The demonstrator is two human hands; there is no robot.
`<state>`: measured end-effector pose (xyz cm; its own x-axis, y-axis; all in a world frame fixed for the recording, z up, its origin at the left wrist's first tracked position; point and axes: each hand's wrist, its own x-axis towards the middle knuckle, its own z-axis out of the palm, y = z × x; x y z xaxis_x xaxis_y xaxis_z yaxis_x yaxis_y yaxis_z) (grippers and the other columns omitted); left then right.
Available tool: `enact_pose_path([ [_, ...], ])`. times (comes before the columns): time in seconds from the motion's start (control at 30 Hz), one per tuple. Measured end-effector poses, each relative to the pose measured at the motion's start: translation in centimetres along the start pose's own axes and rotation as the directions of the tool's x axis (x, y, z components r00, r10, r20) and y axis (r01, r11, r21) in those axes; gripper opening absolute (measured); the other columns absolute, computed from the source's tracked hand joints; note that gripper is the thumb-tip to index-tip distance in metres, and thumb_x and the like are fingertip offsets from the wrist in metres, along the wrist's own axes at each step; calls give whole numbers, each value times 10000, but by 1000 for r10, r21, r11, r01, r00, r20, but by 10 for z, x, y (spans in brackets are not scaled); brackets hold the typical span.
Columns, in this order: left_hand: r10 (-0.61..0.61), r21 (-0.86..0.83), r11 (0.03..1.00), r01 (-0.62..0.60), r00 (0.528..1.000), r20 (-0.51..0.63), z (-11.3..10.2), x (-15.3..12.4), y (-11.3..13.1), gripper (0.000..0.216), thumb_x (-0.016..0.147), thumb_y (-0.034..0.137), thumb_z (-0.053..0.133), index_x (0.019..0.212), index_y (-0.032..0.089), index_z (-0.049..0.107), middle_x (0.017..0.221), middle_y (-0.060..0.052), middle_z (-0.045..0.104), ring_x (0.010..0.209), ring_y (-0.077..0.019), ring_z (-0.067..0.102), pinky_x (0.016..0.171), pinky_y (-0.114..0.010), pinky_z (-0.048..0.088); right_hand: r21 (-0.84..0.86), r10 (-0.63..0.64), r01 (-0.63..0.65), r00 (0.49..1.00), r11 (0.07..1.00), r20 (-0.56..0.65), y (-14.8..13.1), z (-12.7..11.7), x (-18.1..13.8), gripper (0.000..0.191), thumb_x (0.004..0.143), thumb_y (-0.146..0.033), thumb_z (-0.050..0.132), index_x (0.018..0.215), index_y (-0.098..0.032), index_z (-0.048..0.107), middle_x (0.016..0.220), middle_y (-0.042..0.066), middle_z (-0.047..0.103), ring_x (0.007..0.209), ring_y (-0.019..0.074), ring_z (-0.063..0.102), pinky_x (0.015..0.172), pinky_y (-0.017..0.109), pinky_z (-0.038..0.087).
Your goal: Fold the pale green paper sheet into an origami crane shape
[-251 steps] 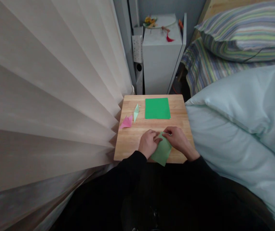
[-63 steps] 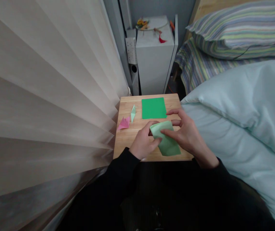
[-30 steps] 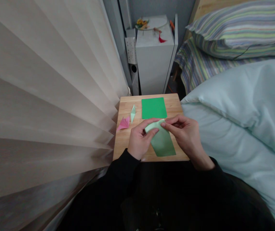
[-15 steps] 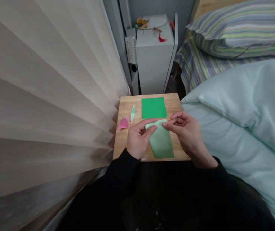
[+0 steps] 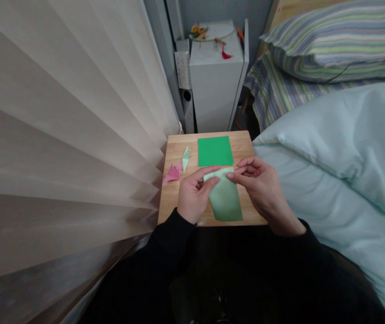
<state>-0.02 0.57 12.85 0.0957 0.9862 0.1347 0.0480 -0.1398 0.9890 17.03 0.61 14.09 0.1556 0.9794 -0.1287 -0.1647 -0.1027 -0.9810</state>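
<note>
A sheet of pale green paper [image 5: 226,201] hangs between my hands over the small wooden table [image 5: 175,211], its top edge bent or folded. My left hand [image 5: 195,193] pinches the sheet's upper left part, thumb in front and fingers behind. At the upper right corner, my right hand [image 5: 260,184] grips it between thumb and index finger, the other fingers curled. Just beyond the sheet lies a square of bright green paper [image 5: 215,151]. Left of that rest a folded pale green paper piece [image 5: 186,159] and a folded pink paper piece [image 5: 173,173].
A pleated curtain [image 5: 78,117] borders the table on the left. Behind stands a white cabinet [image 5: 216,94] with a red tassel [image 5: 226,52] and small flowers on top. On the right is a bed with a light blue quilt [image 5: 330,153] and a striped pillow [image 5: 344,40].
Almost nothing differs. The lower edge of the pale green sheet has shifted very slightly; both hands keep their pinch on it.
</note>
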Motion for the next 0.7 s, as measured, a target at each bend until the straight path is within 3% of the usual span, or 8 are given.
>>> enact_pose_path([
  [0.37,22,-49,999,-22,1000,1,1,0,2,213,885,269,748,1078,198,802,1090,-73,813,970,-196,749,877,-317,594,91,24,-23,1000,996,-10,1,1,0,379,568,-273,970,788,-224,664,662,-45,681,637,121,633,673,287,547],
  [0.7,-30,-85,996,29,999,-13,2,0,5,216,855,270,760,1054,197,803,1071,-68,814,895,-179,740,771,-281,587,114,56,-54,998,992,-15,-1,1,0,356,542,-273,978,746,-211,693,659,-38,685,632,106,613,672,274,534],
])
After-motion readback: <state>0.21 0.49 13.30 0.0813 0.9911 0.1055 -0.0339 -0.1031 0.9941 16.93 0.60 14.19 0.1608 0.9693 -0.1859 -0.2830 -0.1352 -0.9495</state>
